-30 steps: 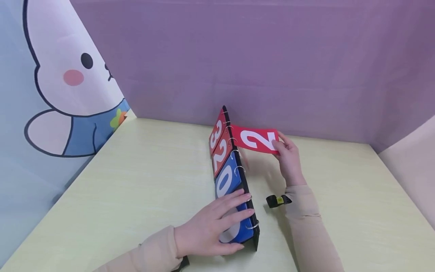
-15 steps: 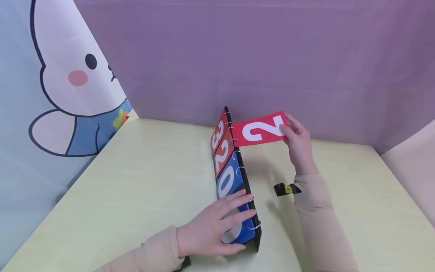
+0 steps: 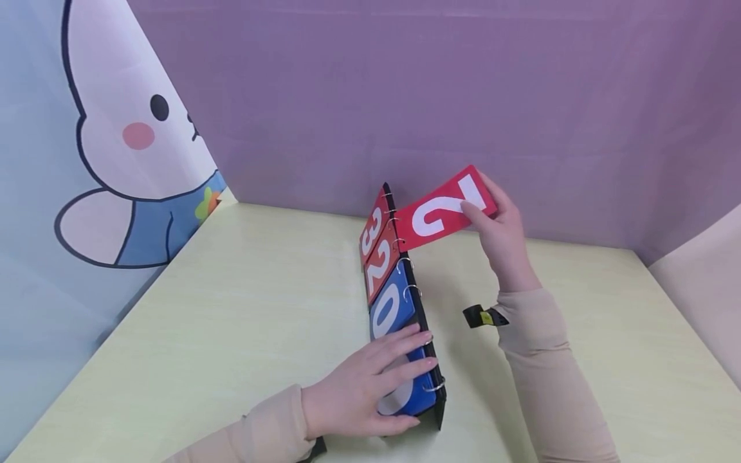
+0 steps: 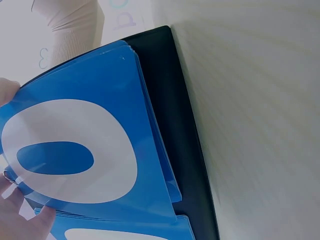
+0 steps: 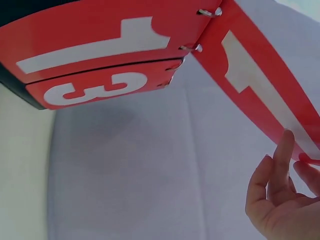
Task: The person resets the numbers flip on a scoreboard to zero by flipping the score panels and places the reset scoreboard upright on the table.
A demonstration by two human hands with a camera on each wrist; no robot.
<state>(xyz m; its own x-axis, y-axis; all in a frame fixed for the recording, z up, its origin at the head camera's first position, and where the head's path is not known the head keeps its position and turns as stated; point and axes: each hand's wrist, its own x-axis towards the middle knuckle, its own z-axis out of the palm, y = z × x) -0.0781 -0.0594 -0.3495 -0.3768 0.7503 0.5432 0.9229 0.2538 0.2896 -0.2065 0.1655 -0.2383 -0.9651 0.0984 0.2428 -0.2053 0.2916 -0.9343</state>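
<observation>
A tabletop flip scoreboard with a black frame (image 3: 425,331) stands on the table, ring-bound number cards along its top edge. Spread over its near end, my left hand (image 3: 361,386) rests fairly straight fingers on the blue zero card (image 4: 115,90) and top edge, thumb by the near side. My right hand (image 3: 503,231) pinches the free end of a red number card (image 3: 434,209), raised and tilted up on its rings. It reads 2 in the head view; its other face shows 1 in the right wrist view. A red 3 card (image 3: 373,225) and red 2 card (image 3: 379,267) hang on the left face.
The pale yellow table (image 3: 249,308) extends to both sides of the scoreboard. A purple backdrop (image 3: 405,96) rises close behind its far end. A cartoon-printed cloth (image 3: 139,180) hangs at left. A black strap (image 3: 483,316) sits at the right wrist.
My right hand has lifted the red card's free end, swinging it upward from nearly level to a steeper slant. My left hand keeps its place on the scoreboard.
</observation>
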